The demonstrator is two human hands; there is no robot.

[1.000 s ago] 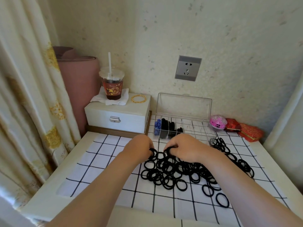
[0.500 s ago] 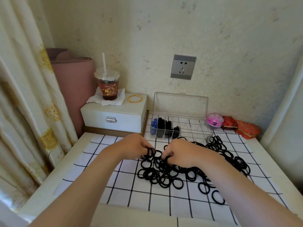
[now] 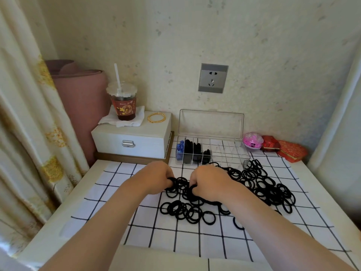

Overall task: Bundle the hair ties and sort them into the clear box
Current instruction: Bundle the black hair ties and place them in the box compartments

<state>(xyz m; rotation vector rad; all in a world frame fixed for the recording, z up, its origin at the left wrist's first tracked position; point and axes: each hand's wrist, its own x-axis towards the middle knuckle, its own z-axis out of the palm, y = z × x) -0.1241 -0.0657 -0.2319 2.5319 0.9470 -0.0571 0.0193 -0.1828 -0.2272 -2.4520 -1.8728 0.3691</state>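
Left grip (image 3: 156, 178) and right grip (image 3: 209, 182) in the hair ties (image 3: 259, 181) at mid-frame.
Each grip's curled fingers pinch black ties at the pile's left edge, on the checked cloth (image 3: 109, 192) over the table (image 3: 58, 222). The clear box (image 3: 228, 153) stands open just behind the pile, with dark bundles in its left compartments.

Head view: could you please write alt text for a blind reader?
The left hand and right hand each grip black hair ties in a pile on a checked cloth; behind, an open clear box holds some bundles.
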